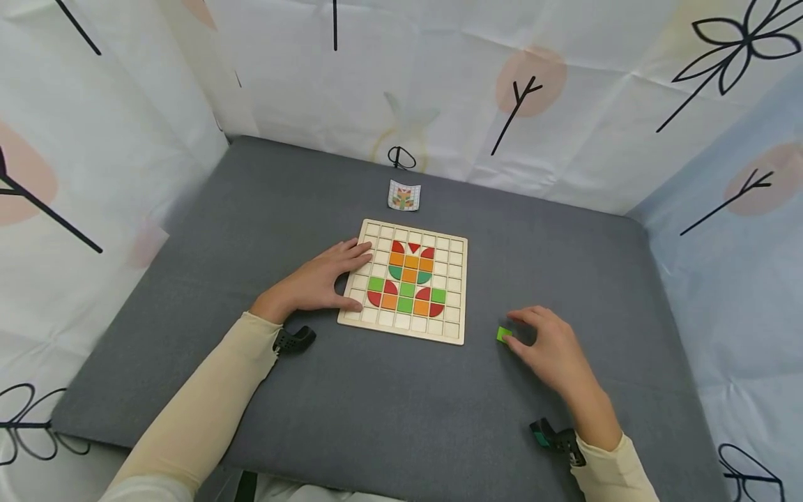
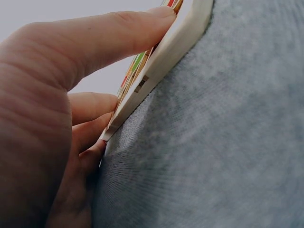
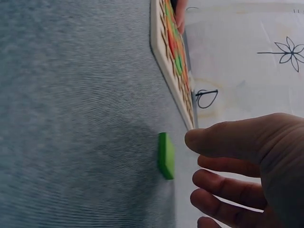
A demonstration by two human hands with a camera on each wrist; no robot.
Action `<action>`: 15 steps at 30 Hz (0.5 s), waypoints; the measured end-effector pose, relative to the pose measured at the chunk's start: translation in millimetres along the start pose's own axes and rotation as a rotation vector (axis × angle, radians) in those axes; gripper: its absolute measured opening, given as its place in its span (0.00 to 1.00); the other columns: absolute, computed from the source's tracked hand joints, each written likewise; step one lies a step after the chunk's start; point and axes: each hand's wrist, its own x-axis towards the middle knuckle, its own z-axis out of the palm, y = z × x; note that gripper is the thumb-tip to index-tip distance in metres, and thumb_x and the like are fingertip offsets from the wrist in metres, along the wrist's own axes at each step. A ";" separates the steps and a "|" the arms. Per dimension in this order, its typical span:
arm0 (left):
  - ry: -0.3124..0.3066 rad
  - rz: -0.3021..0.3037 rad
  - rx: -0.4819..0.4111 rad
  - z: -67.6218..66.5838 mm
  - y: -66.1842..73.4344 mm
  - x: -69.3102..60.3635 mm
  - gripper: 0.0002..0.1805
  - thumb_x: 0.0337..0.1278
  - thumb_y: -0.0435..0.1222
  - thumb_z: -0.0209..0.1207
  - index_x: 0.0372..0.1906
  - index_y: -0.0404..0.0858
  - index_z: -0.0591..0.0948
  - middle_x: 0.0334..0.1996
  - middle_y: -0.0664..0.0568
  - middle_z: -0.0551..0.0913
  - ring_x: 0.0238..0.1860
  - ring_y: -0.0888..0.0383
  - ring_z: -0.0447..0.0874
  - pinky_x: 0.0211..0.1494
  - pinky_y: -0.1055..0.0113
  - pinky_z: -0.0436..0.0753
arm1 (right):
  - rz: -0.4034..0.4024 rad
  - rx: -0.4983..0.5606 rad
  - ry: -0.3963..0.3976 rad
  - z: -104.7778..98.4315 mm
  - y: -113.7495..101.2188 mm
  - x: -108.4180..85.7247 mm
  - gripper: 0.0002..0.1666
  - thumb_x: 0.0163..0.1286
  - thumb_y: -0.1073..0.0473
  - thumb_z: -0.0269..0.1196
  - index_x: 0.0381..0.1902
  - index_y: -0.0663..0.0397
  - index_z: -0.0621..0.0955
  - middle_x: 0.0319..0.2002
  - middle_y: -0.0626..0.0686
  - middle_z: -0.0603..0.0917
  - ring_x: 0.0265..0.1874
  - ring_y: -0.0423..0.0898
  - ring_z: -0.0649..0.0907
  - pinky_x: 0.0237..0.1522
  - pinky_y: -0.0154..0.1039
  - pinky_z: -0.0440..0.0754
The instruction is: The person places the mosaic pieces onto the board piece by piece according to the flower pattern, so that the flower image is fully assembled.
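A square wooden grid board [image 1: 454,293] lies on the grey table, filled in its middle with red, orange, green and teal tiles in a symmetrical pattern. My left hand [image 1: 320,279] rests on the board's left side, thumb on the near left corner and the other fingers spread along the edge farther back. To the right of the board, a small green square tile [image 3: 166,156] lies on the table. Just beside it hovers my right hand [image 1: 552,345], thumb and fingers parted. In the right wrist view a gap shows between the fingertips [image 3: 194,140] and the tile.
Behind the board lies a small printed pattern card [image 1: 404,196]. White curtains [image 1: 439,84] with plant drawings hang round the back and sides of the grey table [image 1: 389,404]. Black straps with small devices [image 1: 295,340] sit on both wrists.
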 end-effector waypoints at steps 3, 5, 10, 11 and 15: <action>0.000 -0.003 -0.001 -0.1 -0.1 -0.4 0.60 0.59 0.60 0.76 0.88 0.42 0.59 0.89 0.52 0.50 0.88 0.44 0.38 0.84 0.38 0.49 | 0.003 0.001 -0.006 4.0 1.7 -1.5 0.22 0.67 0.63 0.79 0.58 0.60 0.89 0.55 0.61 0.87 0.56 0.63 0.84 0.57 0.67 0.80; 0.001 -0.005 -0.002 0.1 -0.6 -0.6 0.60 0.59 0.60 0.76 0.88 0.42 0.59 0.89 0.52 0.50 0.88 0.45 0.38 0.84 0.38 0.49 | 0.001 0.002 -0.007 6.4 2.8 -2.1 0.20 0.67 0.64 0.79 0.56 0.60 0.89 0.53 0.59 0.87 0.52 0.60 0.85 0.54 0.65 0.81; 0.001 -0.005 0.004 1.7 -2.6 0.0 0.60 0.59 0.60 0.76 0.88 0.42 0.59 0.89 0.53 0.50 0.88 0.45 0.38 0.85 0.39 0.49 | -0.010 -0.005 -0.003 11.5 4.8 -2.1 0.17 0.67 0.65 0.79 0.53 0.58 0.90 0.49 0.56 0.87 0.45 0.55 0.84 0.47 0.60 0.82; 0.001 -0.005 0.006 1.8 -2.8 0.2 0.60 0.59 0.60 0.76 0.88 0.43 0.59 0.89 0.53 0.50 0.88 0.45 0.38 0.85 0.39 0.49 | -0.011 -0.006 -0.001 12.3 5.2 -2.1 0.16 0.67 0.65 0.79 0.52 0.58 0.90 0.48 0.56 0.87 0.45 0.55 0.84 0.46 0.60 0.82; 0.002 -0.001 0.004 1.2 -2.7 0.3 0.60 0.59 0.60 0.76 0.88 0.42 0.59 0.89 0.53 0.50 0.88 0.45 0.38 0.85 0.39 0.49 | -0.017 -0.002 0.009 14.3 6.7 -2.7 0.15 0.66 0.66 0.78 0.50 0.57 0.91 0.46 0.54 0.87 0.43 0.53 0.83 0.44 0.58 0.82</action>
